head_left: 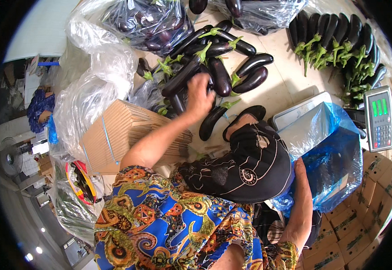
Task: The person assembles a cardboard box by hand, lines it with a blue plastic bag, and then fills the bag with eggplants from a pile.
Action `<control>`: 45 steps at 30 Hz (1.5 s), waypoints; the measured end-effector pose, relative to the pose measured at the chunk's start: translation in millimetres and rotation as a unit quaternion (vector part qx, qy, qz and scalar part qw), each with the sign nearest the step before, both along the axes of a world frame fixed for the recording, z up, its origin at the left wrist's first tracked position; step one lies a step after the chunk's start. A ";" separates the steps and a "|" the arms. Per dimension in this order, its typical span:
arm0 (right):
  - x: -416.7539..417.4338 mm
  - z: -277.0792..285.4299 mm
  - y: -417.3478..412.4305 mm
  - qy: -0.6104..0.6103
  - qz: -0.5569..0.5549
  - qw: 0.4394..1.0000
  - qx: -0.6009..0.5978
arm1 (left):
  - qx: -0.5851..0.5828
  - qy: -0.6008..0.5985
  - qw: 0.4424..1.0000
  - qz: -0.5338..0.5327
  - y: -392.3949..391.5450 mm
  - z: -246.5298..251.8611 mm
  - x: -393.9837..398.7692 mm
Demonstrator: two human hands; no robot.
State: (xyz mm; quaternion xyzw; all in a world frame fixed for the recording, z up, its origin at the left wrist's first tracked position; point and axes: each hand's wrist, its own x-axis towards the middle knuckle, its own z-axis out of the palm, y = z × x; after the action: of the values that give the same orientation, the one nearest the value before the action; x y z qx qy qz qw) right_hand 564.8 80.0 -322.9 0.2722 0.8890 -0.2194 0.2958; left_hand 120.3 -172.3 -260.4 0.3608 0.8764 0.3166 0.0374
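My left hand [201,92], slightly blurred, curls around a dark purple eggplant [206,72] in a loose pile on the pale floor. Eggplants with green stems lie around it, one long one [182,77] just left of the fingers. My right hand [299,167] is at the near left edge of a blue plastic bag [338,162], its thumb on the film and its other fingers mostly hidden. The bag spreads beside my bent knee, over part of a metal-looking tray [297,109].
Flat cardboard sheets [106,138], strapped in a bundle, stand at left beside clear plastic film [94,74]. Bagged eggplants [148,27] lie at the far side, rowed eggplants [334,33] at far right. A digital scale display [379,118] and printed cartons [348,229] are at right.
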 end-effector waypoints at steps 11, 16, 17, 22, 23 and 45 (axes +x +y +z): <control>-78.6 142.5 35.0 0.013 -0.289 0.930 -0.226 | -0.121 -0.319 0.939 0.037 -52.0 -37.0 -127.3; -76.5 218.5 15.0 0.123 -0.382 0.878 -0.260 | 0.211 -0.739 0.637 -0.067 27.3 49.9 -84.4; -79.5 229.8 13.0 0.142 -0.383 0.877 -0.254 | 0.238 -0.761 0.597 -0.091 36.5 60.9 -78.3; -76.4 266.2 -3.2 0.203 -0.376 0.885 -0.183 | 0.280 -0.752 0.540 -0.253 83.4 114.6 -55.0; -74.6 277.4 -11.7 0.190 -0.387 0.889 -0.156 | 0.279 -0.762 0.525 -0.255 88.8 127.4 -48.5; -21.0 318.6 -52.8 0.443 -0.569 0.538 -0.437 | 0.206 -0.054 0.687 -0.695 222.0 241.1 173.6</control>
State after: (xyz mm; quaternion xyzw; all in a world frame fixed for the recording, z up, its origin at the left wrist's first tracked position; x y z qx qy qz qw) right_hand 543.8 27.2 -4.3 0.4255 0.3583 -0.7953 -0.2408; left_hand 293.9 49.7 -19.3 0.8474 0.2842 0.3915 0.2186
